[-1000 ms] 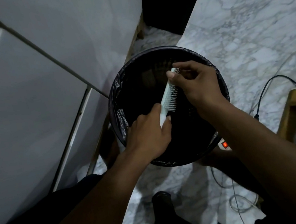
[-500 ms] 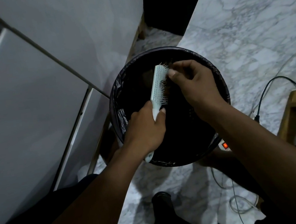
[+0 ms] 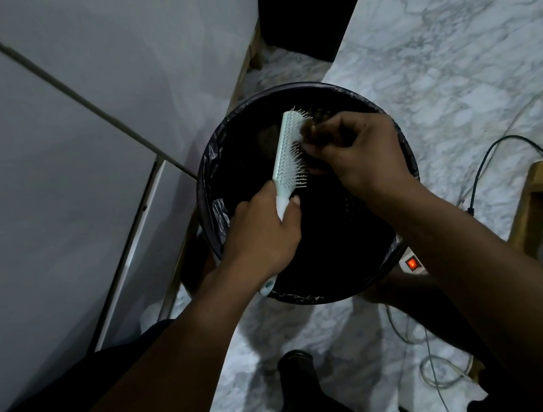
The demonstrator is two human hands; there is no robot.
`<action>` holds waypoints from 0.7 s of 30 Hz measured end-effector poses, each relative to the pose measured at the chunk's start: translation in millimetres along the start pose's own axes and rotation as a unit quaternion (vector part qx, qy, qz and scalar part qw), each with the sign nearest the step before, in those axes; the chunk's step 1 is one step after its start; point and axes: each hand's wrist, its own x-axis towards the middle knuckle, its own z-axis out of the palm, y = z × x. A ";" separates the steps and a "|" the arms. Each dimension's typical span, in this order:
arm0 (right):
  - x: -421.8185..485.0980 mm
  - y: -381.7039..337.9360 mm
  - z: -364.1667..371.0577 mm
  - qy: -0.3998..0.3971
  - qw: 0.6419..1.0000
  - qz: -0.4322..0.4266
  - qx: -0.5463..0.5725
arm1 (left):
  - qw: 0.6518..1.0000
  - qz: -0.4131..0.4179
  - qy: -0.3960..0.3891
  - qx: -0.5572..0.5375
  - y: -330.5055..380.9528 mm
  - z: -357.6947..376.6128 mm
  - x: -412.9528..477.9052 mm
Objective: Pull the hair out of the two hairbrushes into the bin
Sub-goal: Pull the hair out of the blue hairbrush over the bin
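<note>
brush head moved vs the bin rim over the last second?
Yes. The hairbrush head swung left across the bin opening, away from the right rim; the left hand grips its handle.

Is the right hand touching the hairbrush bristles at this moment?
Touching. The head view shows the right hand with its fingertips pressed into the bristle side of the hairbrush, pinching a dark hair clump, no gap visible, over the bin.

No readable text, label, brand or number shows anywhere.
</note>
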 end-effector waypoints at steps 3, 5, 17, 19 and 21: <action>-1.9 -6.3 0.3 -0.009 0.995 0.047 0.087 | 1.000 -0.006 0.002 -0.010 -2.3 -0.6 2.3; -3.4 -10.2 1.4 -0.017 0.988 0.076 0.137 | 1.000 -0.017 0.007 -0.015 -5.4 -1.4 4.6; 2.9 -5.4 -6.5 -0.041 0.990 0.132 0.031 | 0.998 -0.054 0.017 0.010 -13.7 -1.6 7.9; 3.0 -1.8 -6.3 -0.065 0.986 0.152 -0.013 | 0.998 -0.059 0.017 0.011 -14.1 -1.4 8.0; 2.7 0.8 -6.8 -0.064 0.983 0.156 -0.075 | 0.998 -0.065 0.018 0.002 -14.4 -1.4 8.4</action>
